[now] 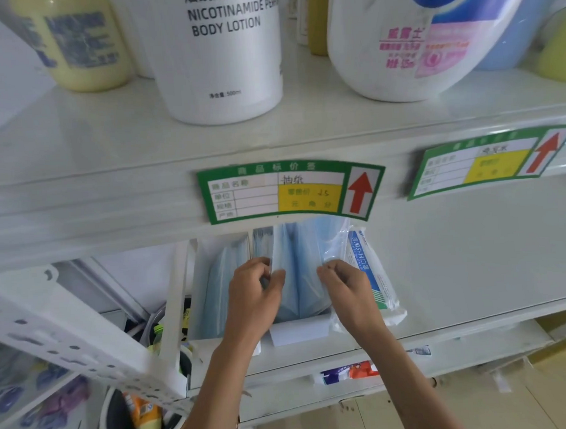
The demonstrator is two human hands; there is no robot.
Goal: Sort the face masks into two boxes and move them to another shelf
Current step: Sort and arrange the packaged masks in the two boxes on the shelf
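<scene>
Reaching under the upper shelf (108,205), both hands meet at the middle of the frame over a white box (299,332) that stands on the lower shelf (460,269). The left hand (251,294) pinches one edge of a stack of blue face masks (300,273) between thumb and fingers; the right hand (347,291) nips the opposite edge, so each grip is clenched on the same stack. Holding it from both sides probably keeps the loose, thin masks squared together while they stand on edge in the box, instead of fanning out.

Just left of this box, a second white box (209,285) already holds more blue masks, upright too, which suits the sorting into two boxes. Just right of the hands, a sealed clear packet of masks (370,275) leans against the stack, seemingly not yet sorted.

Lotion bottles (218,52) stand above, in the upper part of the frame, and green price tags (290,190) hang from the shelf edge. My judgement: sorting is under way, and the move to another shelf has not yet begun.
</scene>
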